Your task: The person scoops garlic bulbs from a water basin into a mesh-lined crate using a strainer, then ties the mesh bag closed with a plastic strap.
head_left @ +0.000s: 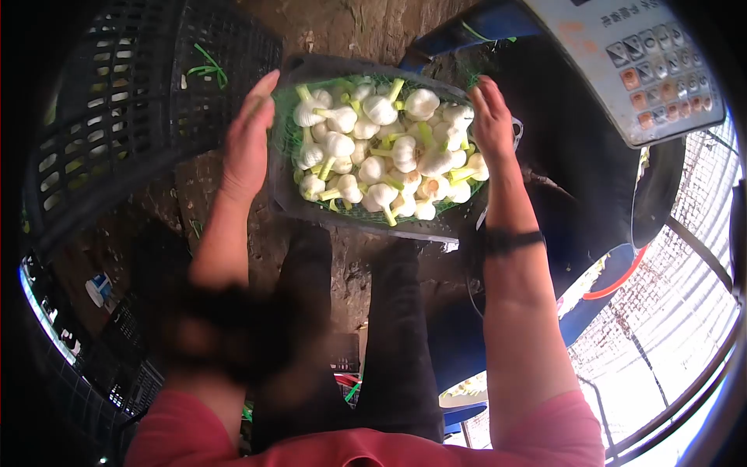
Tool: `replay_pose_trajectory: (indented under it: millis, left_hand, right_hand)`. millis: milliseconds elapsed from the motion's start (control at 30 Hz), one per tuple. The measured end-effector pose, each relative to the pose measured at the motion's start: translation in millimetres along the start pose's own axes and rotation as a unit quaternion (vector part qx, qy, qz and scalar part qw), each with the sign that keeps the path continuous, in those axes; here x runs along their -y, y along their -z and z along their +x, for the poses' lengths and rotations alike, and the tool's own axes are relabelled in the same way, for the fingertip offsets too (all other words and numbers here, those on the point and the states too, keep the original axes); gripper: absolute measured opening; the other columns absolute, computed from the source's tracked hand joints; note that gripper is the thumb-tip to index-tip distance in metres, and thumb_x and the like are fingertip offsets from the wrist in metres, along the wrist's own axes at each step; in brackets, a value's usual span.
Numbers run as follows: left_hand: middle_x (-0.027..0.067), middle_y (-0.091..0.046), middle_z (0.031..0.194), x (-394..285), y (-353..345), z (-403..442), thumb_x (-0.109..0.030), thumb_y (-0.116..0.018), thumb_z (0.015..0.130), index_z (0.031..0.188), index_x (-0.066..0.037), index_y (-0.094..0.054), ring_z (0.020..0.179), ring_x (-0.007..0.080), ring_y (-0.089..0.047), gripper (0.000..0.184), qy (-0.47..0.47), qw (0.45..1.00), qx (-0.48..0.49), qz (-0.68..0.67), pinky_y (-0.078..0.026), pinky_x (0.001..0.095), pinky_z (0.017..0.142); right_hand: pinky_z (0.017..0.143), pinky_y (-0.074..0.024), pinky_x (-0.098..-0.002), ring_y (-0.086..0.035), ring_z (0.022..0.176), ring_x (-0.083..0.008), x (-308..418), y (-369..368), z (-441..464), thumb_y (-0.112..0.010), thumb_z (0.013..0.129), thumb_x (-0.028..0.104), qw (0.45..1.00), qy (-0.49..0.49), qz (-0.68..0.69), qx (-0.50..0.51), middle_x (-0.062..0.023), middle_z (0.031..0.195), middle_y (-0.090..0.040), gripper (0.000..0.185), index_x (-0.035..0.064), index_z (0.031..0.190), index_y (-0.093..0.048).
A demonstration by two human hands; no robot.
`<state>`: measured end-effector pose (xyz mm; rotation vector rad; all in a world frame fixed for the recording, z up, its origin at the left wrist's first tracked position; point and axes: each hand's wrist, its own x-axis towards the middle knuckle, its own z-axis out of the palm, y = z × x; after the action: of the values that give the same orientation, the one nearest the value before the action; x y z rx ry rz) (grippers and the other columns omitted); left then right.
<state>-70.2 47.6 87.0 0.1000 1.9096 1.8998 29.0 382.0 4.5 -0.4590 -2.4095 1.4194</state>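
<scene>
A dark plastic crate (pixel 350 220) lined with green mesh netting (pixel 291 148) sits between my two hands, in front of my legs. Piled inside are many white garlic bulbs (pixel 405 153) with short green-yellow stems. My left hand (pixel 250 144) presses along the crate's left side, fingers fairly straight and pointing away from me. Against the opposite side rests my right hand (pixel 492 121), its fingers near the far right corner. The crate is held between both palms; its underside is hidden.
At the left stands a large black slatted crate (pixel 148 101) with a green strip on its rim. A scale with a keypad (pixel 638 74) is at the upper right, beside a dark surface (pixel 576 179). The ground (pixel 334 31) is brown and dirty.
</scene>
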Motion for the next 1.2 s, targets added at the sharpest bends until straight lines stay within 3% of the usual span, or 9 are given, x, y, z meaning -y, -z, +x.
replay_pose_trajectory:
  millis: [33,167,267,333,467,667,767,1000,1200]
  left_hand:
    - [0.0111,-0.053,0.120,0.3,-5.5,6.2,-0.024,-0.042,0.093,0.104,-0.003,-0.057,0.120,0.0212,-0.043,0.028,-0.009,0.998,-0.025,-0.059,-0.022,0.0366,0.108]
    - [0.0027,-0.057,0.070,20.7,9.4,27.8,-0.026,-0.045,0.093,0.073,-0.009,-0.053,0.081,0.0206,-0.056,0.028,0.010,0.965,-0.032,-0.261,-0.036,0.0382,0.095]
    - [0.0024,-0.056,0.071,22.6,17.2,40.1,-0.025,-0.048,0.092,0.070,-0.010,-0.051,0.082,0.0215,-0.056,0.026,0.013,0.954,-0.076,-0.290,-0.037,0.0389,0.092]
    - [0.0015,-0.052,0.068,15.0,6.7,44.1,-0.025,-0.049,0.091,0.068,-0.011,-0.048,0.076,0.0202,-0.053,0.027,0.021,0.950,-0.118,-0.287,-0.038,0.0394,0.088]
    - [0.0011,-0.047,0.067,12.3,9.5,51.4,-0.023,-0.050,0.091,0.067,-0.012,-0.047,0.071,0.0186,-0.047,0.027,0.038,0.959,-0.072,-0.271,-0.038,0.0390,0.086]
    - [0.0002,-0.043,0.065,10.1,17.8,69.3,-0.024,-0.045,0.094,0.067,-0.012,-0.043,0.069,0.0164,-0.047,0.029,0.096,0.919,-0.197,-0.328,-0.041,0.0362,0.085]
    - [-0.0013,-0.038,0.062,-5.7,-6.0,54.9,-0.023,-0.046,0.093,0.067,-0.012,-0.042,0.065,0.0137,-0.042,0.029,0.090,0.970,-0.054,-0.218,-0.041,0.0323,0.077]
    - [0.0000,-0.039,0.062,-16.8,2.8,43.8,-0.023,-0.047,0.092,0.065,-0.010,-0.043,0.065,0.0142,-0.041,0.031,0.068,0.964,-0.101,-0.236,-0.039,0.0315,0.076]
    - [-0.0011,-0.034,0.062,-47.3,-3.6,21.6,-0.020,-0.045,0.092,0.060,-0.013,-0.036,0.066,0.0137,-0.038,0.034,0.005,0.969,0.030,-0.247,-0.039,0.0309,0.078]
  right_hand:
    - [0.079,-0.0426,-0.0326,-0.054,0.086,-0.0255,-10.6,-14.5,9.2,-0.049,0.091,0.016,0.997,-0.069,0.014,-0.028,-0.0143,0.085,-0.059,0.019,-0.0009,0.087,-0.057]
    - [0.063,-0.0461,-0.0329,-0.056,0.063,-0.0204,-20.1,-25.4,25.5,-0.048,0.091,0.021,0.977,-0.173,0.009,-0.127,-0.0115,0.066,-0.058,0.025,-0.0023,0.084,-0.054]
    - [0.050,-0.0453,-0.0356,-0.052,0.055,-0.0200,-45.7,0.8,37.4,-0.042,0.091,0.014,0.727,-0.296,0.440,-0.435,-0.0065,0.062,-0.051,0.012,0.0090,0.081,-0.045]
    - [0.047,-0.0407,-0.0318,-0.043,0.045,-0.0176,-51.4,26.1,33.7,-0.041,0.090,0.014,0.688,-0.381,0.498,-0.366,-0.0038,0.058,-0.043,0.014,0.0103,0.077,-0.042]
    - [0.040,-0.0256,-0.0266,-0.033,0.042,-0.0107,47.3,-6.0,5.4,-0.047,0.089,0.019,0.884,-0.336,0.312,-0.090,-0.0009,0.056,-0.041,0.021,0.0088,0.071,-0.044]
    - [0.044,-0.0219,-0.0238,-0.027,0.046,-0.0059,88.6,65.5,-62.2,-0.046,0.090,0.013,0.837,-0.230,0.493,-0.061,0.0042,0.055,-0.032,0.014,0.0072,0.078,-0.048]
    - [0.045,-0.0211,-0.0241,-0.024,0.044,-0.0060,115.3,36.7,-54.0,-0.046,0.090,0.014,0.860,-0.240,0.448,-0.039,0.0046,0.054,-0.028,0.015,0.0073,0.076,-0.046]
    - [0.044,-0.0169,-0.0264,-0.018,0.043,-0.0065,136.5,44.5,-67.1,-0.040,0.091,0.019,0.866,-0.219,0.432,-0.127,0.0047,0.049,-0.022,0.023,0.0092,0.071,-0.039]
    - [0.047,-0.0172,-0.0261,-0.017,0.044,-0.0063,172.1,53.7,-57.9,-0.038,0.094,0.019,0.874,-0.142,0.439,-0.153,0.0045,0.049,-0.020,0.026,0.0110,0.069,-0.034]
